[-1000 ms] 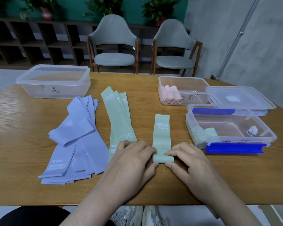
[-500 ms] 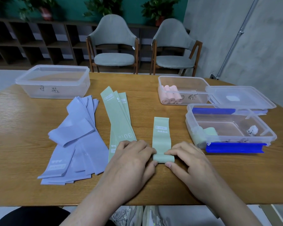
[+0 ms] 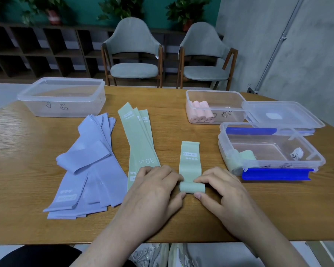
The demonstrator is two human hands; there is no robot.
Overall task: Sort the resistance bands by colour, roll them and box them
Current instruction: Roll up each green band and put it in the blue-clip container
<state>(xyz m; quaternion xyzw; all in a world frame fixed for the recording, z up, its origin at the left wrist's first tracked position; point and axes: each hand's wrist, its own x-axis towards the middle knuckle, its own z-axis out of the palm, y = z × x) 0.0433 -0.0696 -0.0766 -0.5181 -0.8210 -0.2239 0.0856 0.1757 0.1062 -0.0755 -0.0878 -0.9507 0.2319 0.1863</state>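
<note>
Green band [image 3: 190, 166] pinched by left hand [image 3: 154, 191] and right hand [image 3: 223, 191], beside purple bands [image 3: 89, 162].

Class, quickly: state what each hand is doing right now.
Left hand: pinches the green band's rolled end.
Right hand: pinches the same roll.

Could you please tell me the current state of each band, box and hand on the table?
green band: near end rolled, far end flat.
left hand: pinches the roll's left end.
right hand: pinches the roll's right end.
green stack: flat, unrolled.
purple bands: loose pile, unrolled.
blue-clip box: open, holds green rolls.
pink box: open, holds pink rolls.
left box: open, no bands visible.
lid: off, leaning across both right boxes.
</note>
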